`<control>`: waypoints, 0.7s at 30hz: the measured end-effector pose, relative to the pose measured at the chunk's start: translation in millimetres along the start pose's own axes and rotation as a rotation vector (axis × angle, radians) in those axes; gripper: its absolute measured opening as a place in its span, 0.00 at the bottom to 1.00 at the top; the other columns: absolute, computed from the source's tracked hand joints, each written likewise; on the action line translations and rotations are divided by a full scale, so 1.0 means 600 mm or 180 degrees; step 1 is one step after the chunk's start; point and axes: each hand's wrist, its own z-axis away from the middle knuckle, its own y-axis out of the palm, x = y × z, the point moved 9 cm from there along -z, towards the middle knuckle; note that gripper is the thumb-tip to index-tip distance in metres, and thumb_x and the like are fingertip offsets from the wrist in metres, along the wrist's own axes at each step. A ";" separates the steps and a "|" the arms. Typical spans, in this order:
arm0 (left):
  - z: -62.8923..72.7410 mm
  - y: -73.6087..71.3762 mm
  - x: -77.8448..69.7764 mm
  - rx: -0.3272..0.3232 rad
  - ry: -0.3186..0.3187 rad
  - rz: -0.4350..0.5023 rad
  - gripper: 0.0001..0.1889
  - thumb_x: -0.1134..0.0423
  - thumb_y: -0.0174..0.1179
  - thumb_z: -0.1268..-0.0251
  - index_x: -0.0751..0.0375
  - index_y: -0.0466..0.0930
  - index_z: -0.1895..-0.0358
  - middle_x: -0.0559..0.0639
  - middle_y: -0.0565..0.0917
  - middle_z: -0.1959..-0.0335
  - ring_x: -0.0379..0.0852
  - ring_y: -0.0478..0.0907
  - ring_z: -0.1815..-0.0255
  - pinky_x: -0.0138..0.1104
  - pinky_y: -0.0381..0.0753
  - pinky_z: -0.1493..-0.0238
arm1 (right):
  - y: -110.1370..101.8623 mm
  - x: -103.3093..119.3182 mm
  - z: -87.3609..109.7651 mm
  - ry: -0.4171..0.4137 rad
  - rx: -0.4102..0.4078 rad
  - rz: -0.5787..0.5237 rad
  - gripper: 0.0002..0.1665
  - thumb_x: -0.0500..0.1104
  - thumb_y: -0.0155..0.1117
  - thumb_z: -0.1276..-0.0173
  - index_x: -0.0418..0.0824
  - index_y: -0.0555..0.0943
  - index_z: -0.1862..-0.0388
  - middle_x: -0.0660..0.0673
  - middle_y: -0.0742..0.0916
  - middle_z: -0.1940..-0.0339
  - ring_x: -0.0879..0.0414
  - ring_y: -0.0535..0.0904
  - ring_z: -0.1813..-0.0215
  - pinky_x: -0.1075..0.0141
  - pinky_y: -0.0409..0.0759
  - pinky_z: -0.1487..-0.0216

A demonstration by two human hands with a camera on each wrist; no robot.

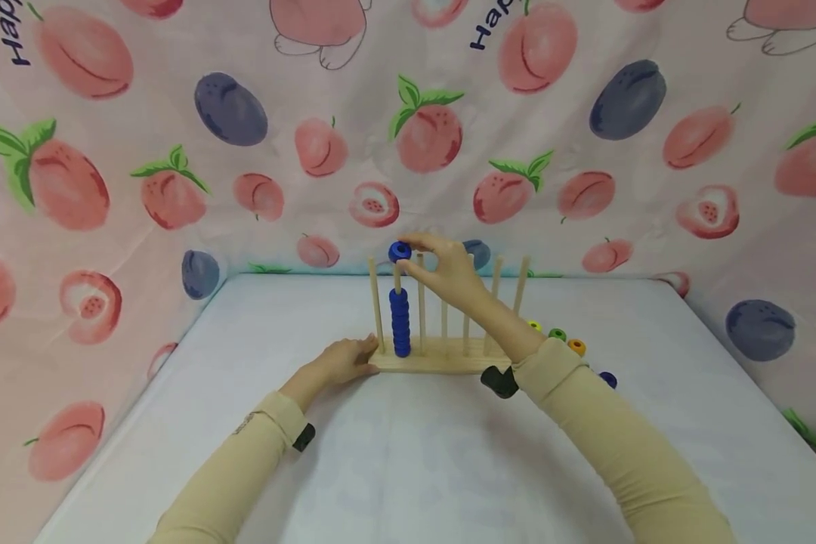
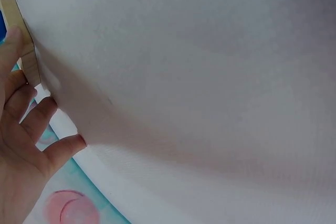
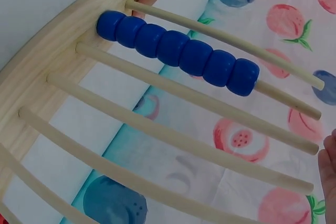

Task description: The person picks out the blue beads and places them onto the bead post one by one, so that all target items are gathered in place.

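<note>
A wooden bead rack (image 1: 435,366) stands on the table, with several upright pegs along its base. On the second peg from the left sits a stack of blue beads (image 1: 400,323), also large in the right wrist view as a blue row (image 3: 173,48). My right hand (image 1: 452,270) pinches one more blue bead (image 1: 399,251) between thumb and fingers, at the top of that peg. Whether the peg has entered its hole I cannot tell. My left hand (image 1: 340,361) grips the base's left end, thumb on top; the left wrist view shows fingers (image 2: 39,119) at its end.
Right of the rack lie loose beads: yellow (image 1: 533,326), green (image 1: 557,334), orange (image 1: 576,347) and blue (image 1: 608,379), partly behind my right sleeve (image 1: 605,423). A fruit-print cloth (image 1: 313,196) hangs behind the white table (image 1: 394,461).
</note>
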 end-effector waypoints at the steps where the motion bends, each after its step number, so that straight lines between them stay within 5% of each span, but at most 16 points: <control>1: -0.001 -0.001 0.000 -0.0006 0.0014 -0.0001 0.34 0.53 0.58 0.35 0.69 0.60 0.32 0.65 0.68 0.35 0.64 0.70 0.37 0.51 0.67 0.35 | -0.001 -0.002 -0.002 0.0034 0.0004 -0.0011 0.22 0.37 0.66 0.38 0.29 0.78 0.46 0.35 0.85 0.52 0.46 0.82 0.51 0.55 0.80 0.47; 21: -0.002 -0.003 0.000 0.0039 0.0005 -0.0035 0.33 0.54 0.58 0.35 0.69 0.61 0.33 0.66 0.68 0.34 0.64 0.69 0.37 0.51 0.68 0.35 | -0.007 -0.018 -0.024 0.0218 0.0045 -0.0056 0.20 0.38 0.65 0.37 0.28 0.79 0.48 0.35 0.86 0.55 0.46 0.82 0.52 0.55 0.78 0.42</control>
